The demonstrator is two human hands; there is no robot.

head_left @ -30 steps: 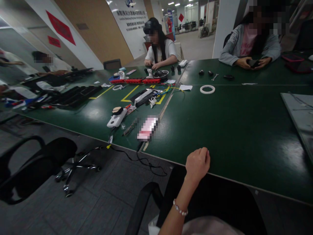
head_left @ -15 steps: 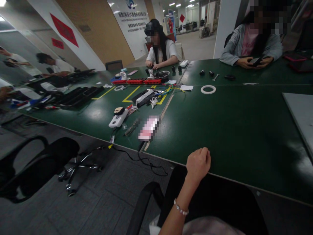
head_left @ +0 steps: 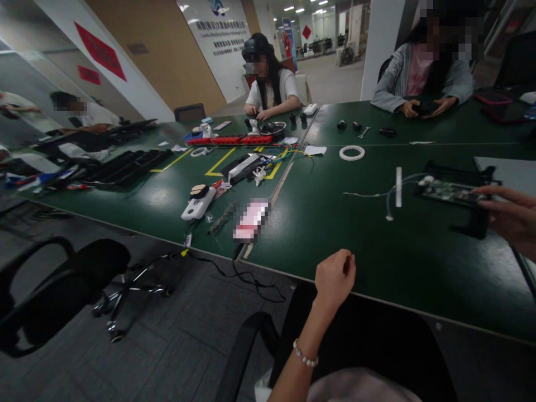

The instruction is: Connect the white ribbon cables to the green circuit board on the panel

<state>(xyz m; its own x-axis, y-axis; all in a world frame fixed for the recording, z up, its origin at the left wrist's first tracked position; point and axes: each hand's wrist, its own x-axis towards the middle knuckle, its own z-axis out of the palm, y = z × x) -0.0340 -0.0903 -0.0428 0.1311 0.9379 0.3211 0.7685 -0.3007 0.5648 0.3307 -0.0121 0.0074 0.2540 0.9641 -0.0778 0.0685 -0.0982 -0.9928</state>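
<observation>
My left hand [head_left: 334,277] rests at the table's near edge, curled into a loose fist, with nothing seen in it. A bracelet of pale beads [head_left: 305,355] circles that wrist. From the right edge comes my right hand [head_left: 513,215], partly out of view, its fingers closed on a circuit board in a black frame [head_left: 454,190]. Thin pale wires [head_left: 387,198] trail left from the board. A white strip [head_left: 398,187] stands upright among the wires; what it is I cannot tell.
The green table [head_left: 310,240] carries a phone [head_left: 252,220], a white power strip [head_left: 198,204], a white ring [head_left: 352,153] and a wrench [head_left: 364,132]. Red blocks [head_left: 226,139] lie farther back. Two people sit across. A grey panel [head_left: 513,170] lies at right, an office chair [head_left: 96,268] stands at left.
My right hand has come into view from the right, holding the circuit board in its black frame. My left hand has barely moved. The view has shifted slightly right.
</observation>
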